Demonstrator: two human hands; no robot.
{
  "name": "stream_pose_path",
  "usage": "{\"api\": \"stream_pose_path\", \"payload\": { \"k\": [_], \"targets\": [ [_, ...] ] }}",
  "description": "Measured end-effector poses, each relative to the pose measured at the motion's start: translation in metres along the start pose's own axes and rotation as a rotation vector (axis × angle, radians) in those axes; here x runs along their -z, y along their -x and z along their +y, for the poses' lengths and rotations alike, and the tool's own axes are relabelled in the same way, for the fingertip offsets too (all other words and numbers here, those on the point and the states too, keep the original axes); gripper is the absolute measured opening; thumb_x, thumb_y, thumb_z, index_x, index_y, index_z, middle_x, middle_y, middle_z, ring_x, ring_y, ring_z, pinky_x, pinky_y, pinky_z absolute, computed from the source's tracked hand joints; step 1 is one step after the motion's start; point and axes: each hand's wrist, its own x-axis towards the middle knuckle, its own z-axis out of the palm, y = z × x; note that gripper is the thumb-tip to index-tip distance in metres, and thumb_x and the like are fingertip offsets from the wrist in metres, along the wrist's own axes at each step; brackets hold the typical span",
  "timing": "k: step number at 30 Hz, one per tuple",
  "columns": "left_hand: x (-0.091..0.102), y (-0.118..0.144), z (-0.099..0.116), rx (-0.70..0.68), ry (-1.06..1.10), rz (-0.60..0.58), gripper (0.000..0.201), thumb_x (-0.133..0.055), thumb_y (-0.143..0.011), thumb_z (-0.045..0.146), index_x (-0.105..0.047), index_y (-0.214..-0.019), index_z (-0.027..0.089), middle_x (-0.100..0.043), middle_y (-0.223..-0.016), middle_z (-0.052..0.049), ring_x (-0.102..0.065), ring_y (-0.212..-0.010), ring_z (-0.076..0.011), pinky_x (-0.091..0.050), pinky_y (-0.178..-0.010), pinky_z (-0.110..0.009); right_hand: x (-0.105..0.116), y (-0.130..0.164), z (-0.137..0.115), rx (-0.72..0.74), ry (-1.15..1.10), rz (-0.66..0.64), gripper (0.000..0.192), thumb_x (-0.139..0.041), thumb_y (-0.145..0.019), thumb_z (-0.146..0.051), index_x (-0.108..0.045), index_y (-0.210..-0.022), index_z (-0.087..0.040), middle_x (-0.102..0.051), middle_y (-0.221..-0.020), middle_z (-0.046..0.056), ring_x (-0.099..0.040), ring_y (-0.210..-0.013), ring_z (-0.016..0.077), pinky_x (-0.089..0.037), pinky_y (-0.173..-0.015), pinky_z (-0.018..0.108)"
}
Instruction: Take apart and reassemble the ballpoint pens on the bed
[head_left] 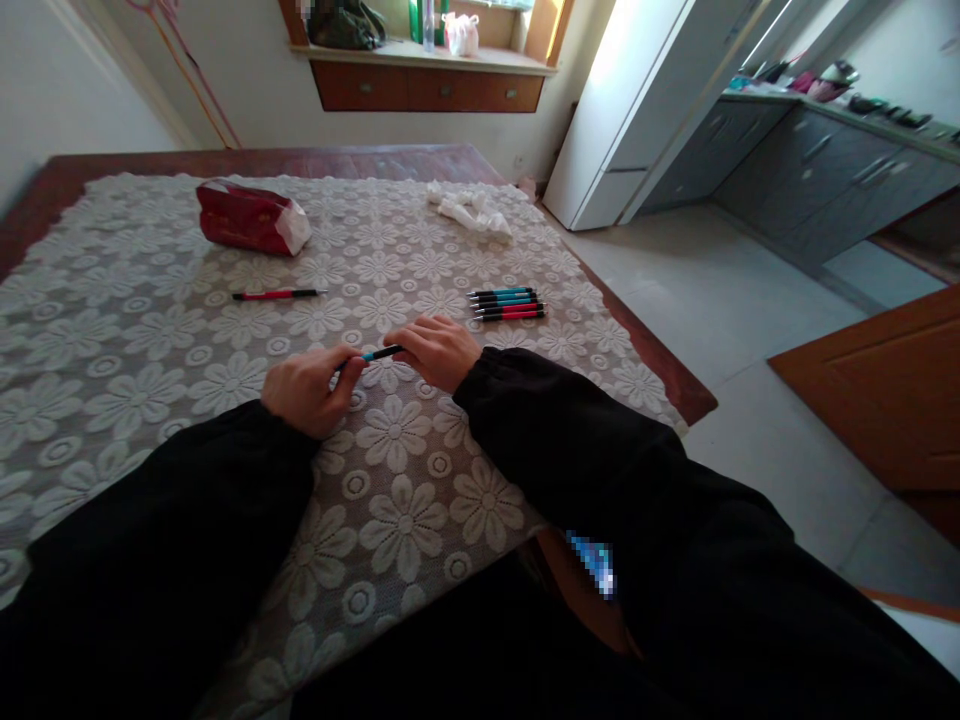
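A blue and black pen (pixel 379 354) is held level between both hands just above the lace tablecloth (pixel 150 340). My left hand (pixel 309 387) pinches its left end with closed fingers. My right hand (pixel 439 349) grips its right end. Both arms wear black sleeves. To the right of my hands, several blue and red pens (pixel 508 303) lie side by side in a neat row. One red and black pen (pixel 276 294) lies alone on the cloth, beyond my left hand.
A red tissue pack (pixel 251 217) lies at the far left of the table. Crumpled white paper (pixel 471 210) sits at the far right. The wooden table edge (pixel 660 365) runs along the right, with tiled floor, a white fridge and grey cabinets beyond.
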Motion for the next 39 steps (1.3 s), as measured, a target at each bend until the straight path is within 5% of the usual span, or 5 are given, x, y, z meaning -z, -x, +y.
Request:
{"api": "stream_pose_path", "payload": {
  "k": [9, 17, 25, 34, 39],
  "targets": [
    [-0.004, 0.000, -0.004, -0.147, 0.047, 0.160, 0.032, -0.051, -0.098, 0.045, -0.075, -0.104, 0.025, -0.075, -0.092, -0.007, -0.068, -0.088, -0.0264, -0.047, -0.078, -0.037, -0.002, 0.000, -0.001, -0.077, -0.009, -0.116, 0.031, -0.041, -0.108, -0.033, -0.067, -0.100, -0.017, -0.069, -0.084, 0.003, -0.057, -0.079, 0.0153, -0.033, -0.078, 0.030],
    [-0.003, -0.002, -0.005, -0.187, 0.100, 0.076, 0.047, -0.036, -0.103, 0.045, -0.075, -0.104, 0.019, -0.075, -0.091, -0.009, -0.068, -0.082, -0.0253, -0.047, -0.073, -0.036, 0.000, -0.002, -0.002, -0.043, -0.009, -0.046, 0.027, -0.045, -0.107, -0.034, -0.067, -0.108, -0.019, -0.073, -0.098, 0.005, -0.057, -0.094, 0.0179, -0.034, -0.084, 0.031],
    [-0.007, -0.001, -0.006, -0.198, 0.080, 0.185, 0.034, -0.053, -0.098, 0.047, -0.077, -0.101, 0.024, -0.077, -0.093, -0.006, -0.069, -0.089, -0.0256, -0.048, -0.080, -0.037, -0.001, 0.001, -0.005, -0.128, -0.041, -0.165, 0.032, -0.043, -0.107, -0.034, -0.068, -0.098, -0.017, -0.066, -0.075, 0.002, -0.054, -0.072, 0.0148, -0.032, -0.077, 0.030],
    [0.002, -0.001, -0.002, -0.039, 0.122, 0.052, 0.047, -0.038, -0.100, 0.048, -0.077, -0.092, 0.023, -0.065, -0.070, -0.005, -0.058, -0.063, -0.0195, -0.039, -0.061, -0.032, 0.007, 0.000, 0.019, -0.012, -0.052, 0.027, 0.041, -0.037, -0.108, -0.046, -0.068, -0.105, -0.019, -0.070, -0.095, 0.006, -0.056, -0.090, 0.0180, -0.036, -0.086, 0.032],
    [0.003, -0.002, 0.000, 0.023, 0.195, 0.055, 0.044, -0.046, -0.094, 0.053, -0.074, -0.090, 0.020, -0.068, -0.074, -0.004, -0.058, -0.063, -0.0181, -0.039, -0.059, -0.030, 0.006, 0.004, 0.029, 0.027, -0.100, 0.063, 0.048, -0.033, -0.107, -0.053, -0.066, -0.099, -0.018, -0.067, -0.090, 0.006, -0.055, -0.088, 0.0187, -0.039, -0.084, 0.033]
  ]
}}
